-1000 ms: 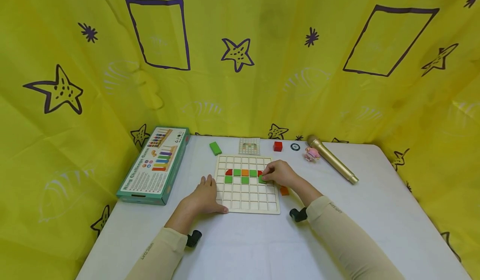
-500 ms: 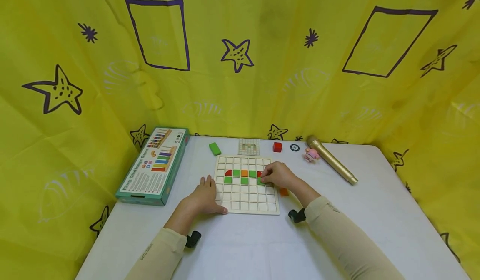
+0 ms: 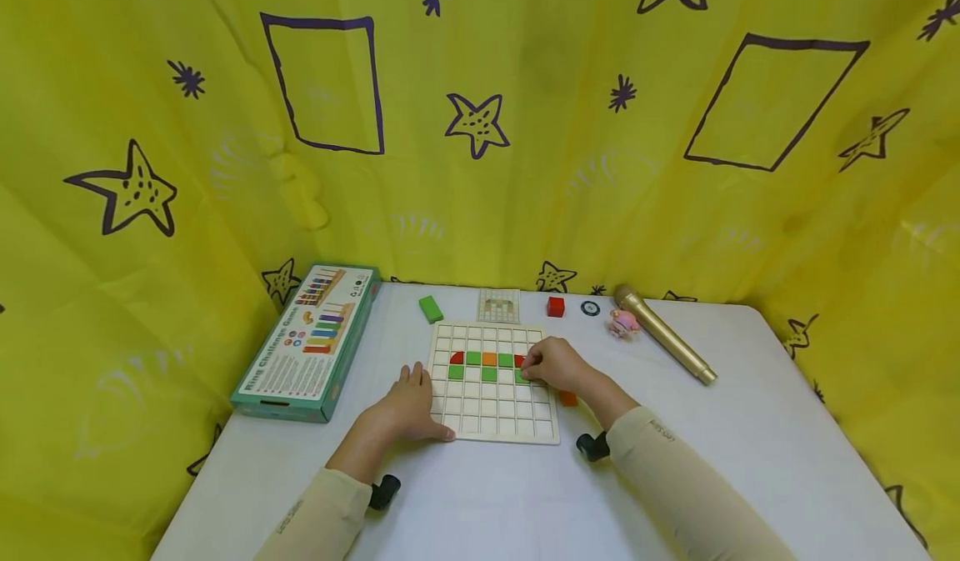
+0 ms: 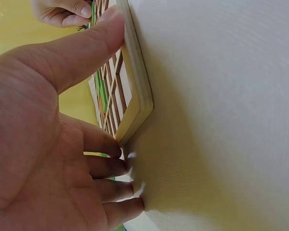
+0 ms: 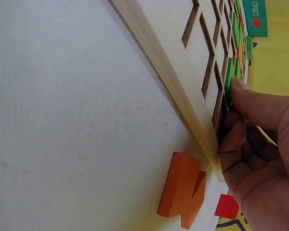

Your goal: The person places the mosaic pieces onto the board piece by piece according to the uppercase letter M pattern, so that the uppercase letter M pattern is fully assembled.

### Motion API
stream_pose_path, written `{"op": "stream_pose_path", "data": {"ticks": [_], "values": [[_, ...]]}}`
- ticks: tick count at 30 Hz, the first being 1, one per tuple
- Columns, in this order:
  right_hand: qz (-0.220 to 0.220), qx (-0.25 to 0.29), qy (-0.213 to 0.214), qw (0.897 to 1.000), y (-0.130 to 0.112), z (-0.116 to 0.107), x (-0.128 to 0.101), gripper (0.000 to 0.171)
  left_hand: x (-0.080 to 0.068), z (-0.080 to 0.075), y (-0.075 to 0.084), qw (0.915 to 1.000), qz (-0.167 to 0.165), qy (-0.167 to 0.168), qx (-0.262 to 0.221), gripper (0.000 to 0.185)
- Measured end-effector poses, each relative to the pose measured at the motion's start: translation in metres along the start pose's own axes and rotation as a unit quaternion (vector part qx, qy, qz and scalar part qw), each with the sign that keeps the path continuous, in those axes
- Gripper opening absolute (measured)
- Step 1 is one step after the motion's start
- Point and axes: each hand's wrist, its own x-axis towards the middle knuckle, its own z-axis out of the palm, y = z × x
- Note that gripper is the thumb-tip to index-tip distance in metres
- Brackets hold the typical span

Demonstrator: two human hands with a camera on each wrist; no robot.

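Head view: right hand [image 3: 553, 365] pinches a green tile [image 3: 522, 375] at its fingertips, over the grid board [image 3: 495, 430]; left hand [image 3: 407, 401], fingers flat, steadies the board's opposite edge.

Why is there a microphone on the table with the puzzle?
The gold microphone does look odd: it lies slanted by the table's back right edge, beside a little pink figure, apart from the grid board and its colored blocks.
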Motion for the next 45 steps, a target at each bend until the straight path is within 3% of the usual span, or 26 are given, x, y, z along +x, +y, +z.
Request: {"op": "stream_pose_path", "data": {"ticks": [12,20,45], "values": [[0.007,0.0,0.013,1.0,0.003,0.006,-0.004,0.009,0.0,0.002,0.0,1.0,0.002,-0.004,0.002,0.119],[-0.025,-0.009,0.04,0.999,0.003,0.007,-0.009,0.01,0.001,0.001,0.001,1.0,0.004,-0.004,0.007,0.119],[-0.041,-0.01,0.042,0.998,0.006,0.007,-0.01,0.007,0.002,0.0,0.0,0.9999,0.003,-0.004,0.009,0.118]]}}
